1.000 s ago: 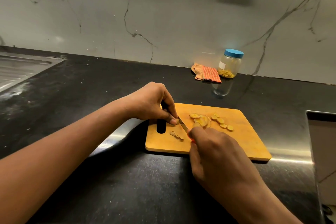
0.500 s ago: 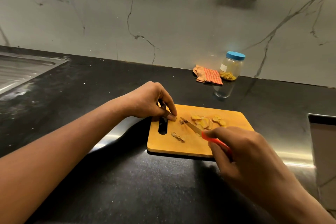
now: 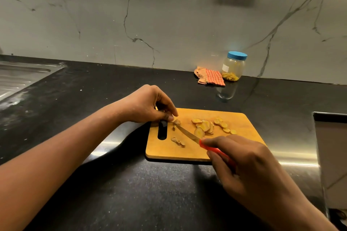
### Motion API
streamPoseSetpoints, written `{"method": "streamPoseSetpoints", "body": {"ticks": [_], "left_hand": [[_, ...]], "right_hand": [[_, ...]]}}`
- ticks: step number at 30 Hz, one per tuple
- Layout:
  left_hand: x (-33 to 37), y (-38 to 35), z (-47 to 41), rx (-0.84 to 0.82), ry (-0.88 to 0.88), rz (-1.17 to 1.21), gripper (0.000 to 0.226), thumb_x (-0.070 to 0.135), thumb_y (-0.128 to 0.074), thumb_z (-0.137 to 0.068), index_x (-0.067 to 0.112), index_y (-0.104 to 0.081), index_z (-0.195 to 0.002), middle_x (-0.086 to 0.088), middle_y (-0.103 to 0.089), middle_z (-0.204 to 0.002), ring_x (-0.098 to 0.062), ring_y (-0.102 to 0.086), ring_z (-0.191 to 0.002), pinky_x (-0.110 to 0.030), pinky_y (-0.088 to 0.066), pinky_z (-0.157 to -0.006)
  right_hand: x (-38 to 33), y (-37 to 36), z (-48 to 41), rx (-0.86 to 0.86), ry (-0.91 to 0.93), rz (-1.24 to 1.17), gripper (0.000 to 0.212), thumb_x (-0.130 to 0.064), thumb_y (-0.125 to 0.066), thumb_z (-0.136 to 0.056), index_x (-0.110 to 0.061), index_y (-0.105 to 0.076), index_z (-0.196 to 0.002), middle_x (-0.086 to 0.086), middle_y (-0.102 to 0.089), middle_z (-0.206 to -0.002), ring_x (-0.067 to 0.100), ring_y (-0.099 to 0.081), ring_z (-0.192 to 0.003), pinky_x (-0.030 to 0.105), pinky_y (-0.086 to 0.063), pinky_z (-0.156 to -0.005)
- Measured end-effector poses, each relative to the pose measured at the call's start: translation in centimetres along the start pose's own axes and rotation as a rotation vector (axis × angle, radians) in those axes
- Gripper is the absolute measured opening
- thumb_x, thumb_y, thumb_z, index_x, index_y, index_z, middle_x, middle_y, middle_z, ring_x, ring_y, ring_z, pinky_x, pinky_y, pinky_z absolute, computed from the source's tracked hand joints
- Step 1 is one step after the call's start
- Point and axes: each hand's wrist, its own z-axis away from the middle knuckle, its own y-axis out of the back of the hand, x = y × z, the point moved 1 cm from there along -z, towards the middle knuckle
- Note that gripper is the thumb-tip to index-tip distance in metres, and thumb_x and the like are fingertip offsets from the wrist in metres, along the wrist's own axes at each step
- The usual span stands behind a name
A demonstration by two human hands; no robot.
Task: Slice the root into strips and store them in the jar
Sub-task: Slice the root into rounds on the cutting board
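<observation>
Veined marble wall [image 3: 169, 24], black counter [image 3: 131, 184], steel sink [image 3: 18, 78]

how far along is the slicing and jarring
Done: round slices lie piled on the cutting board. In hand: the left hand pinches a root stub; the right hand holds the knife to it. Left: cutting strips, then filling the closed jar.

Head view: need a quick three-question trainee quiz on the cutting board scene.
1. True or false: the jar has its blue lid on.
2. The right hand grips: A) spoon, B) knife, C) peeler.
3. Fill in: the left hand holds the root piece on the ____.
Key: 1 true; 2 B; 3 cutting board.
</observation>
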Motion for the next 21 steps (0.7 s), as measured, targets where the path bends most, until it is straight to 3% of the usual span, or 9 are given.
{"method": "streamPoseSetpoints", "body": {"ticks": [5,10,15,21], "left_hand": [[0.1,0.0,0.0,-0.011,0.02,-0.005,0.016,0.018,-0.075,-0.085,0.028,-0.079,-0.096,0.015,-0.074,-0.093,-0.002,-0.066,-0.092,-0.015,-0.052,-0.077],[0.4,0.1,0.2,-0.036,0.019,-0.012,0.016,0.024,-0.076,-0.083,0.029,-0.078,-0.098,0.016,-0.074,-0.093,0.001,-0.064,-0.09,-0.012,-0.048,-0.071],[0.9,0.3,0.4,-0.071,0.045,0.025,0.018,0.016,-0.076,-0.083,0.022,-0.077,-0.101,0.008,-0.075,-0.089,-0.008,-0.07,-0.087,-0.025,-0.058,-0.082],[1.7,1.1,0.8,-0.204,0.129,0.069,0.013,0.014,-0.075,-0.083,0.012,-0.075,-0.096,-0.003,-0.075,-0.083,-0.013,-0.072,-0.074,-0.025,-0.06,-0.075]], "right_hand": [[0.5,0.0,-0.6,-0.017,0.027,0.075,0.026,-0.032,-0.055,-0.093,-0.029,-0.063,-0.118,-0.012,-0.066,-0.093,0.003,-0.061,-0.075,0.025,-0.054,-0.058],[1.1,1.3,0.0,0.02,0.04,0.131,0.025,-0.034,-0.05,-0.094,-0.036,-0.063,-0.115,-0.016,-0.058,-0.082,0.004,-0.055,-0.062,0.025,-0.048,-0.048],[1.6,0.9,-1.2,0.044,0.033,0.151,0.025,-0.035,-0.05,-0.095,-0.036,-0.063,-0.117,-0.014,-0.061,-0.088,0.009,-0.055,-0.066,0.033,-0.051,-0.052],[2.6,1.5,-0.8,0.024,0.0,0.099,0.025,-0.034,-0.055,-0.093,-0.036,-0.064,-0.116,-0.015,-0.063,-0.089,0.007,-0.058,-0.067,0.033,-0.052,-0.055]]}}
